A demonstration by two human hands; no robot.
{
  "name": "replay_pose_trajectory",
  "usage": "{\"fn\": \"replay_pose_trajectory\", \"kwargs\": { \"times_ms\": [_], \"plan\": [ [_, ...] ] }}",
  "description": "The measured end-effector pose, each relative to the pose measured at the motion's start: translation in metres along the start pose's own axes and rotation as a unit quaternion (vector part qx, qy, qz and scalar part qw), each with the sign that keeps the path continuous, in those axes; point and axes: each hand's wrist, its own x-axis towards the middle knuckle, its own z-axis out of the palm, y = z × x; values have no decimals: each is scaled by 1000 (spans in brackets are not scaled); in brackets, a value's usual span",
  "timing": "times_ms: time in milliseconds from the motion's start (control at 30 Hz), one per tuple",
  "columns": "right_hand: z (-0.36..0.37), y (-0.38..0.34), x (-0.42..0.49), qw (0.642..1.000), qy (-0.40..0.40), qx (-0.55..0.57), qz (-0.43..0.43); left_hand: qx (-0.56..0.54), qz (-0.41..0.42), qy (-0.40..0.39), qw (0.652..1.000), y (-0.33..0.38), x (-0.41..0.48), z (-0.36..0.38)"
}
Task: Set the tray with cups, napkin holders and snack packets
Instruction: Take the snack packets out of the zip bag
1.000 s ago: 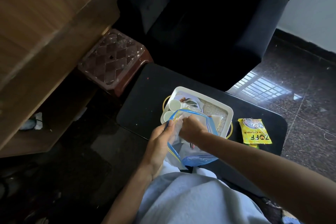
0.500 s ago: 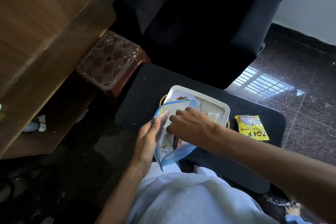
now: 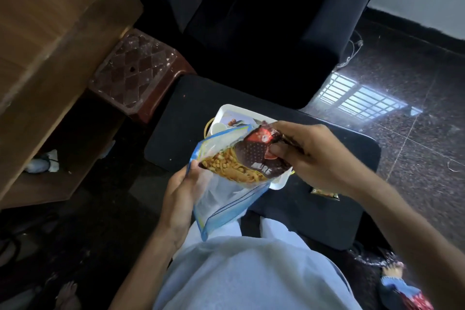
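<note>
**A:** Snack packet point(image 3: 254, 156) front and centre: dark brown with a red patch up top and yellow snack pictured across its lower half. You've got it lifted off the bench, over the tray.

**B:** Your right grip point(image 3: 309, 156) has it by the right edge, thumb on the face and fingers curled behind. That's a firm pinch.

**A:** The packet's lower left part sits at the open mouth of the zip bag point(image 3: 221, 199), which is clear plastic with blue seams, held tilted.

**B:** Your left grip point(image 3: 178, 194) holds that bag by its left edge, fingers wrapped round the plastic, just near of the packet.

**A:** Beyond both, the white tray point(image 3: 241, 108) lies on the black bench point(image 3: 191, 108), mostly hidden. Only its far rim and near right corner show.

**B:** A white cup point(image 3: 218, 128) shows in the tray's far left corner. I cannot make out the rest of what's in there.

**A:** Right of the tray, on the bench, a yellow packet point(image 3: 324, 192) peeks out from under your right wrist.

**B:** Wider now: a brown plastic stool point(image 3: 136, 70) stands just beside the bench's far left corner, with a wooden cabinet point(image 3: 50, 33) left of that.

**A:** There's a dark sofa point(image 3: 251, 20) on the far side and polished stone floor point(image 3: 415, 83) to the right, with window light reflected on it.
</note>
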Motion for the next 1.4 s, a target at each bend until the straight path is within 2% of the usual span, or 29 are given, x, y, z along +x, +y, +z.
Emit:
{"fn": "replay_pose_trajectory", "kwargs": {
  "times_ms": [67,133,167,233,300,333,400,467,533,600,733,900,1067,1300,1400],
  "plan": [
    [3,11,-12,999,27,46,7,17,9,7,1000,-2,-2,14],
    [2,24,-24,986,71,149,23,17,3,12,1000,-3,-4,21],
    [-1,32,-31,969,96,224,34,13,3,10,1000,-3,-5,24],
    [-8,50,-46,911,148,381,55,-7,7,6,1000,-3,-8,26],
    [-15,74,-61,856,197,471,79,-9,7,10,1000,-4,-13,25],
    [-17,91,-67,840,219,488,90,2,8,13,1000,-6,-15,24],
    [-17,132,-79,841,255,457,136,17,10,15,1000,-12,-22,22],
    [-8,182,-85,880,276,316,224,20,10,20,1000,-19,-31,24],
    [9,232,-88,903,254,153,310,21,6,26,999,-25,-40,29],
    [29,270,-88,901,215,80,368,26,0,32,999,-31,-48,35],
    [71,323,-79,886,141,93,432,38,-7,41,998,-36,-63,46],
    [102,354,-61,868,111,157,458,50,-14,56,997,-35,-73,56],
    [119,367,-53,863,72,152,476,69,-12,61,996,-33,-76,53],
    [125,368,-61,839,102,185,502,71,-12,50,996,-40,-78,41],
    [124,367,-67,840,111,169,504,67,-16,39,997,-42,-76,38]
  ]
}}
